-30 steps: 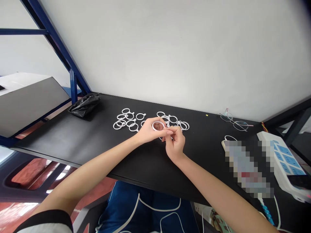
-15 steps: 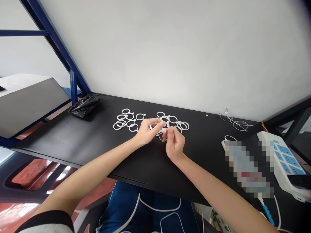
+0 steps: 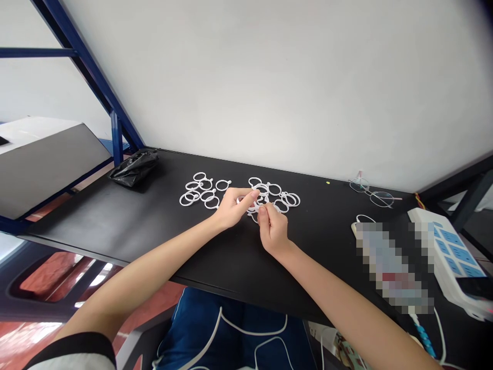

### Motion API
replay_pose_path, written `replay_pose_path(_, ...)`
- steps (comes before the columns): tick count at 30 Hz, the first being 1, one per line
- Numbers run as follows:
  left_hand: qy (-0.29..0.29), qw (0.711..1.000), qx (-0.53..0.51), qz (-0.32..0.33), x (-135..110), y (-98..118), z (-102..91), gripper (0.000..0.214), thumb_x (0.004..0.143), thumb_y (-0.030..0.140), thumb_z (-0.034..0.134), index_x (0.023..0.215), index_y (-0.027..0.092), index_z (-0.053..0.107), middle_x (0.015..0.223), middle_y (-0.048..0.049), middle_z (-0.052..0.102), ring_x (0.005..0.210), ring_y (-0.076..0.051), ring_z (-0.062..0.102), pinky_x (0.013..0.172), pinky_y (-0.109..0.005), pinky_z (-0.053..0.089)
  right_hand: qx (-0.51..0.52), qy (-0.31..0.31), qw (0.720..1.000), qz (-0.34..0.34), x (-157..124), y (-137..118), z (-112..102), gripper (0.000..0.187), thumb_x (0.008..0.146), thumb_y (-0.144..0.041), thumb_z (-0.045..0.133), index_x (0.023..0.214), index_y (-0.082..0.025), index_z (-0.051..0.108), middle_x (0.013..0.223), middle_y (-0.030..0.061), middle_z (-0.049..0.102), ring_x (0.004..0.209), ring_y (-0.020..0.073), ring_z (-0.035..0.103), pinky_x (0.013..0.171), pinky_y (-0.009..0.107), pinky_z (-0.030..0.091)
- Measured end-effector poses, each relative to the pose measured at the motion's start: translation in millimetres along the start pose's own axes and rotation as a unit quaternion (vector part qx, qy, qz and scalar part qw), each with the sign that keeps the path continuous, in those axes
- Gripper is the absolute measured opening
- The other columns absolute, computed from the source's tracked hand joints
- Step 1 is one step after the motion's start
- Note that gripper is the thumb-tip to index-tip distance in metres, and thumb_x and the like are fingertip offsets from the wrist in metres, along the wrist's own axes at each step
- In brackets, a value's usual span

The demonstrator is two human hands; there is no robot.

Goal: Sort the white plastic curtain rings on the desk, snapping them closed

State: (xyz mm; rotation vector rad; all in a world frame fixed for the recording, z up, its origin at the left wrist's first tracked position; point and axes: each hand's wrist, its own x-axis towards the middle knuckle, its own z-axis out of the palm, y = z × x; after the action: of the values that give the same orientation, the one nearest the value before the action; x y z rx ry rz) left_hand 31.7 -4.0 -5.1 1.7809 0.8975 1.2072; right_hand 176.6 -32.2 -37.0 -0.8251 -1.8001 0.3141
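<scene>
My left hand [image 3: 233,207] pinches a white curtain ring [image 3: 251,209] between thumb and fingers, above the black table [image 3: 223,252]. Close against it on the right, my right hand [image 3: 274,225] is closed at the ring's near side, thumb over curled fingers. Most of the held ring is hidden by the hands. One group of white rings [image 3: 200,196], each with a small knob or eyelet, lies to the left of my left hand. A second group of rings [image 3: 285,196] overlaps behind and to the right of my hands.
A crumpled black plastic bag [image 3: 135,168] lies at the back left. On the right are eyeglasses [image 3: 370,193], a blurred phone [image 3: 393,267] with a cable, and a white power strip [image 3: 449,252]. A pale wall [image 3: 269,92] rises behind the table.
My right hand has shifted slightly left and turned, closing in on the left hand. Less of the held ring shows now. The rings on the table have not visibly moved.
</scene>
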Motion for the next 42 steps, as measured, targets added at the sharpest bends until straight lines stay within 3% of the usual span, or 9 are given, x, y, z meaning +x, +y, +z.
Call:
replay_pose_path(19,0.001,1.0,0.002,0.0,0,5,-0.2,0.058,0.09,0.059,0.046,0.052,0.015,0.043,0.049,0.0034,0.036,0.046,-0.007,0.036,0.045,-0.022,0.025,-0.001,-0.004,1.0,-0.015,-1,-1,0,0.026,0.098,-0.017,0.038,0.073,-0.021,0.041,0.057,-0.0042,0.044,0.046,0.0086,0.041,0.048,0.023,0.034)
replay_pose_path(24,-0.049,0.993,-0.092,-0.049,4,2,-1.2,0.058,0.089,0.062,0.045,0.057,0.014,0.053,0.043,0.0053,0.034,0.039,-0.006,0.035,0.042,-0.022,0.029,0.002,0.005,0.999,-0.043,1,-3,-1,0.027,0.097,-0.017,0.039,0.07,-0.021,0.037,0.055,-0.0051,0.038,0.046,0.0086,0.037,0.048,0.023,0.031)
replay_pose_path(26,-0.043,0.992,-0.102,-0.059,8,0,-5.6,0.059,0.09,0.063,0.041,0.06,0.014,0.054,0.041,0.0057,0.034,0.037,-0.007,0.036,0.043,-0.022,0.031,0.013,-0.013,0.998,-0.064,1,-6,-1,0.029,0.096,-0.02,0.043,0.068,-0.022,0.035,0.054,-0.0056,0.035,0.046,0.0086,0.035,0.048,0.023,0.03)
replay_pose_path(29,0.003,0.999,0.005,-0.048,14,2,-18.4,0.058,0.09,0.063,0.041,0.064,0.014,0.057,0.045,0.0036,0.043,0.043,-0.009,0.041,0.048,-0.023,0.035,0.038,-0.085,0.991,-0.092,0,-11,1,0.037,0.094,-0.027,0.049,0.063,-0.022,0.03,0.052,-0.007,0.029,0.044,0.0078,0.03,0.047,0.023,0.028)
replay_pose_path(31,-0.01,0.988,0.15,-0.026,17,4,-28.7,0.055,0.087,0.062,0.049,0.063,0.014,0.06,0.054,0.0005,0.054,0.052,-0.01,0.048,0.055,-0.024,0.037,0.045,-0.136,0.985,-0.091,-1,-13,3,0.041,0.094,-0.032,0.05,0.061,-0.022,0.028,0.051,-0.0076,0.027,0.043,0.0072,0.028,0.046,0.023,0.027)
replay_pose_path(37,-0.024,0.891,0.454,-0.011,22,-6,-45.5,0.056,0.083,0.069,0.051,0.073,0.015,0.066,0.076,-0.0046,0.067,0.066,-0.016,0.059,0.057,-0.025,0.034,0.047,-0.195,0.979,-0.033,-1,-11,6,0.043,0.094,-0.039,0.05,0.061,-0.021,0.029,0.051,-0.0078,0.028,0.044,0.0066,0.027,0.045,0.022,0.027)
replay_pose_path(42,-0.05,0.828,0.558,-0.026,23,-22,-50.6,0.06,0.084,0.07,0.049,0.086,0.014,0.068,0.088,-0.0068,0.065,0.07,-0.018,0.061,0.054,-0.026,0.031,0.062,-0.211,0.975,0.009,-2,-10,5,0.042,0.093,-0.036,0.053,0.061,-0.02,0.032,0.051,-0.0076,0.031,0.045,0.0065,0.029,0.047,0.021,0.027)
